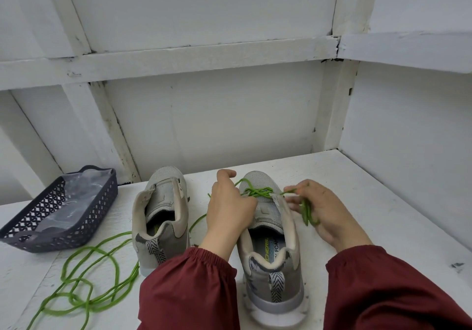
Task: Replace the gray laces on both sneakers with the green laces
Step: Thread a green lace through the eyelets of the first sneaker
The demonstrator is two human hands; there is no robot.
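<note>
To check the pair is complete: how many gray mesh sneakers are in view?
2. The left gray mesh sneaker stands laceless; the right gray mesh sneaker has a green cord lace partly threaded. None seems hidden.

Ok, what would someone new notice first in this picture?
The bright green lace crossing the front of the right sneaker, held by the left hand and the right hand. Then the second green lace looped loosely on the table at lower left, near the unlaced left sneaker and a dark basket.
</note>
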